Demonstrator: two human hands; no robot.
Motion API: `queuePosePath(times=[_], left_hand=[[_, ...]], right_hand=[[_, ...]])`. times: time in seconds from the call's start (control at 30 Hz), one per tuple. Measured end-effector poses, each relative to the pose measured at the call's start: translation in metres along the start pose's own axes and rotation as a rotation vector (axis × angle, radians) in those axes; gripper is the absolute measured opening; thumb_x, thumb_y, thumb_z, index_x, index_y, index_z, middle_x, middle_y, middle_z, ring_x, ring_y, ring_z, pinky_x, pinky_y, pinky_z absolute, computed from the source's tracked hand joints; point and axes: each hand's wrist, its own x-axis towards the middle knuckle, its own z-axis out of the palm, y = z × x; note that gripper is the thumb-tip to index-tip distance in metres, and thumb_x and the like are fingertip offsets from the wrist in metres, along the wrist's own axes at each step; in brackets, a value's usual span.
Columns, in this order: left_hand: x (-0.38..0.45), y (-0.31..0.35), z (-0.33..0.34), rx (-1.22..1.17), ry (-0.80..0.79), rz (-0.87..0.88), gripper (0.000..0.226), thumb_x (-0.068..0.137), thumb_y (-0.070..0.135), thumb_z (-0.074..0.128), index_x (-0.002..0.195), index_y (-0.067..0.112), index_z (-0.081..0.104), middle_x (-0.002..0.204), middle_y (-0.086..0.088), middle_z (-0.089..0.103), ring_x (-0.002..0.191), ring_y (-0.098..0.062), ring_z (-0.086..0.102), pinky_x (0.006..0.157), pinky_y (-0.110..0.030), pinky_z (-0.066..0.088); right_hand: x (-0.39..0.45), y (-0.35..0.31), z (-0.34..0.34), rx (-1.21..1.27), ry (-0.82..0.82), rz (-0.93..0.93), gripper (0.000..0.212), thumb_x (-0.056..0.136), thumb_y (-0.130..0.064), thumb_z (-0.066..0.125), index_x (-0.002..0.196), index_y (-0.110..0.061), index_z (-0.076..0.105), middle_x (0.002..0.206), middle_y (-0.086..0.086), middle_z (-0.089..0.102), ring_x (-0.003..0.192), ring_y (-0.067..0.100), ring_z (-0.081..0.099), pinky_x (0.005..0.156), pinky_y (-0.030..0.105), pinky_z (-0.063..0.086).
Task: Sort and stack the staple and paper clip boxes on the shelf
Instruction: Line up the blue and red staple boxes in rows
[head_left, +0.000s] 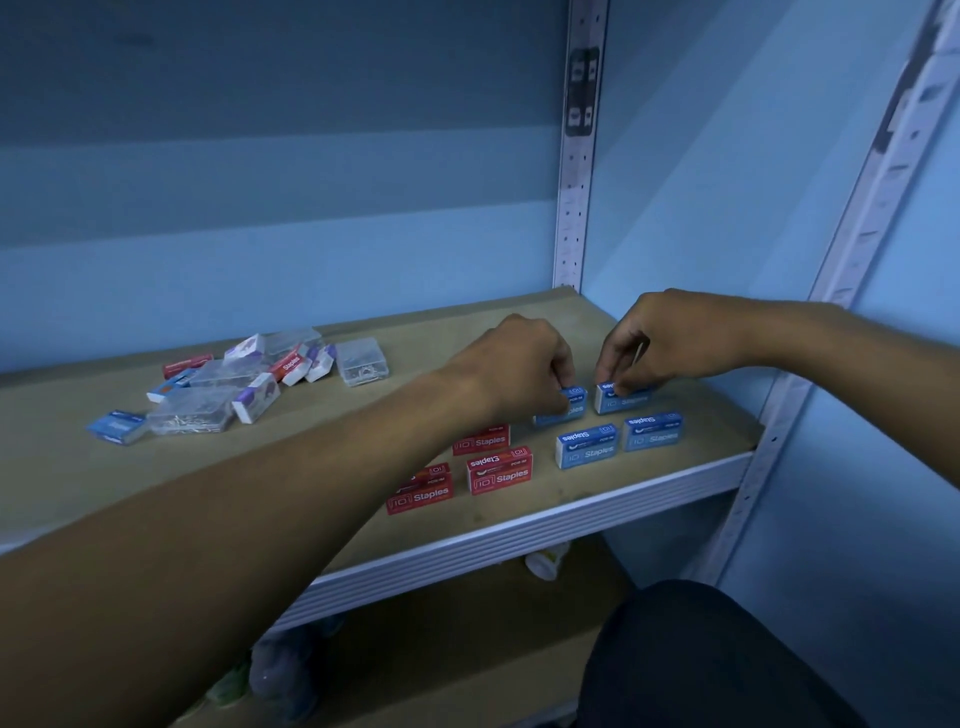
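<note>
Left hand (519, 364) pinches blue staple box (563, 410); right hand (670, 340) pinches neighbouring blue box (623, 397).

**Both hands on the back row of blue staple boxes**

Your left hand (519, 364) pinches one blue staple box (569, 410) and your right hand (660, 340) pinches another (621, 399) just beside it at 3 o'clock. Two more blue boxes (587, 446) sit nearer you at 6 o'clock. Three red staple boxes (498, 469) lie at 8 o'clock. An unsorted pile (244, 379) lies well apart at 9 o'clock on the shelf (597, 493).
</note>
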Motion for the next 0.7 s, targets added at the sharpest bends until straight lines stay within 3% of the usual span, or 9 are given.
queuePosePath(times=[0.27, 0.4, 0.5, 0.7], left_hand=[[-0.003, -0.003, 0.006, -0.011, -0.002, -0.006, 0.019, 0.079, 0.032, 0.077, 0.095, 0.022, 0.076, 0.092, 0.006, 0.072, 0.088, -0.010, 0.064, 0.080, -0.027, 0.053], [-0.008, -0.009, -0.005, 0.001, 0.053, -0.009, 0.027, 0.083, 0.049, 0.067, 0.089, 0.024, 0.074, 0.089, 0.008, 0.071, 0.089, -0.009, 0.062, 0.082, -0.030, 0.053], [-0.018, -0.022, -0.021, 0.049, 0.079, -0.013, 0.027, 0.086, 0.048, 0.063, 0.090, 0.023, 0.073, 0.093, 0.008, 0.071, 0.093, -0.009, 0.060, 0.087, -0.032, 0.052], [-0.054, -0.065, -0.055, 0.062, 0.080, -0.136, 0.021, 0.087, 0.041, 0.063, 0.092, 0.023, 0.072, 0.101, 0.007, 0.069, 0.097, -0.012, 0.062, 0.089, -0.034, 0.053]], right_hand=[[0.002, 0.002, 0.006, 0.034, -0.036, 0.027, 0.018, 0.082, -0.016, 0.079, 0.087, -0.033, 0.079, 0.078, -0.016, 0.076, 0.077, 0.010, 0.073, 0.071, 0.021, 0.058], [0.005, -0.002, 0.000, -0.031, -0.023, 0.017, 0.019, 0.084, -0.023, 0.074, 0.094, -0.038, 0.078, 0.084, -0.016, 0.076, 0.083, 0.018, 0.073, 0.081, 0.032, 0.059], [0.011, -0.013, -0.005, -0.005, 0.003, -0.011, 0.023, 0.089, -0.019, 0.067, 0.092, -0.040, 0.078, 0.079, -0.019, 0.075, 0.073, 0.007, 0.070, 0.074, 0.024, 0.059], [0.037, -0.054, 0.003, -0.073, -0.006, -0.075, 0.021, 0.090, -0.028, 0.066, 0.097, -0.046, 0.074, 0.095, -0.015, 0.073, 0.076, 0.009, 0.071, 0.080, 0.026, 0.057]])
